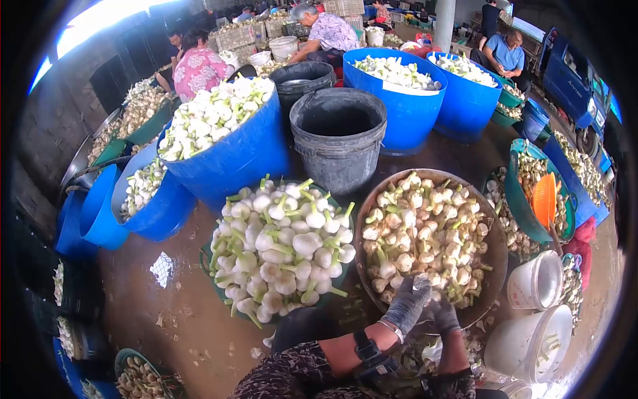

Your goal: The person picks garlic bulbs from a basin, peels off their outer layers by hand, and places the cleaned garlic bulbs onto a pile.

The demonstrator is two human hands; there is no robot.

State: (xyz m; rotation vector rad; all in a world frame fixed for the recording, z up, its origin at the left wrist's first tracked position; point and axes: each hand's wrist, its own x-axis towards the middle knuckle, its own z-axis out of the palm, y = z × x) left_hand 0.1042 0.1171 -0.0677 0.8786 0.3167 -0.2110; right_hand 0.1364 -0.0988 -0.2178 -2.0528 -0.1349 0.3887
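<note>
My left hand (407, 304), in a grey glove with a watch on the wrist, is at the near rim of a wide round pan (500, 249). Its fingers are curled round what looks like a garlic bulb, mostly hidden by the glove. Close beside it, my right hand (444, 316), also gloved, is closed with its fingertips out of sight; what it grips cannot be made out. Brownish untrimmed garlic bulbs (425, 229) fill the pan. To the left, cleaned white garlic bulbs (282, 246) with short green stems are heaped in a green basket (207, 261).
Blue tubs (229, 156) of white garlic and a black bucket (337, 156) stand ahead. At right are white buckets (515, 349) and a green basin (522, 199) holding an orange scoop (544, 199). Peelings (425, 356) lie below my hands. Several people sit farther back.
</note>
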